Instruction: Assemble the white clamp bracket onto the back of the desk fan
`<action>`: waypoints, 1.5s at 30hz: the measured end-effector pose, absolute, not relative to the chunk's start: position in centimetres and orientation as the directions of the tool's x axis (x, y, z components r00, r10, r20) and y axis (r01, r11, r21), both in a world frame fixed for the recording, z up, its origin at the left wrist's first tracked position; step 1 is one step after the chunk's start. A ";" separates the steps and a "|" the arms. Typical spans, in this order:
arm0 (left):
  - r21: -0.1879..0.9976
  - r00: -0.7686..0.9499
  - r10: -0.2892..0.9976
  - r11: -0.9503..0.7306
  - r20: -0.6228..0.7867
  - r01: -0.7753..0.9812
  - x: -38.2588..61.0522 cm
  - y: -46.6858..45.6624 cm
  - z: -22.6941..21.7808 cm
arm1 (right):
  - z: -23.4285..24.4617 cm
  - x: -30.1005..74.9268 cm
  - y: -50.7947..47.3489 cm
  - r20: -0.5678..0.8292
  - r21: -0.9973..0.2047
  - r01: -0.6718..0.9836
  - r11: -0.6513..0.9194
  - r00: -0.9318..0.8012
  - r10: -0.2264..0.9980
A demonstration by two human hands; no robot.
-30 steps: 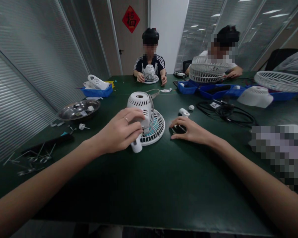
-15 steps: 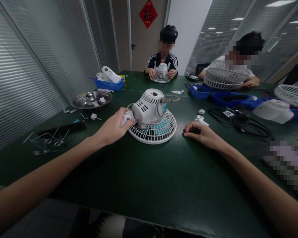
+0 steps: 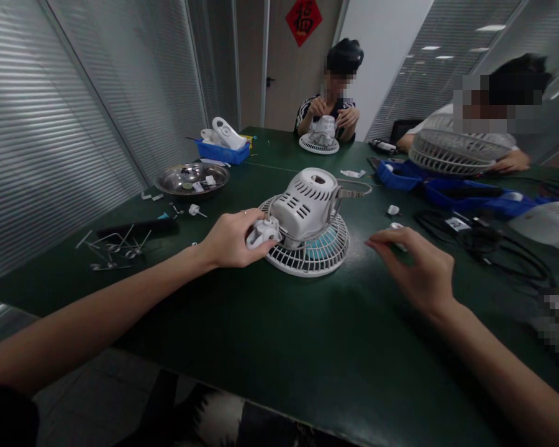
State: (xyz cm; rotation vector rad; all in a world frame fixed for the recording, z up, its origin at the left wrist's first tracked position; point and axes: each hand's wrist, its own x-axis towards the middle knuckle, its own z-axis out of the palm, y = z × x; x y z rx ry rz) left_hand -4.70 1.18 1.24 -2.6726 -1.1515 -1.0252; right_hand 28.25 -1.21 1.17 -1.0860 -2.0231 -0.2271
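A white fan head lies face down on the green table [image 3: 289, 347], its vented motor housing [image 3: 302, 202] on top of the round grille [image 3: 307, 268], with pale blue blades showing through. My left hand [image 3: 230, 239] is closed around a white plastic joint piece [image 3: 263, 233] at the housing's near left side. A grey cable with a plug [image 3: 351, 193] loops out from the housing's right side. To the right of the grille, my right hand [image 3: 419, 267] is raised with thumb and forefinger pinched together; anything between them is too small to name. A white part [image 3: 397, 227] lies partly hidden behind it.
Left stand a steel bowl [image 3: 193, 180] of small parts, bent metal rods [image 3: 116, 248] and a blue bin [image 3: 223, 152] of white parts. A small white knob [image 3: 393, 210], black cables [image 3: 482, 233] and blue trays [image 3: 398, 174] lie right. Two people work with fans across the table.
The view has swung left, so things sit further right. My right hand has lifted and turned, still pinched. My left hand keeps its hold on the joint piece, which has tilted.
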 end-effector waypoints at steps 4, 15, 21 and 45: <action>0.191 0.540 0.603 -0.751 0.587 0.632 -4.4 0.4 1.6 | 2.4 22.8 -4.4 0.717 -0.292 0.554 0.779 -0.413 0.562; 0.237 0.635 0.649 -0.753 0.418 0.614 -4.3 0.0 2.2 | 3.1 16.1 -4.1 0.544 -0.346 0.560 0.752 -0.534 0.648; 0.292 0.621 0.689 -0.723 0.373 0.627 -4.4 -0.2 2.8 | 4.3 15.4 -4.1 0.468 -0.232 0.692 0.684 -0.537 0.702; 0.736 0.411 0.860 -0.485 0.302 0.473 -5.3 1.5 1.1 | 11.0 10.9 1.9 0.197 0.233 0.672 0.703 -0.741 0.643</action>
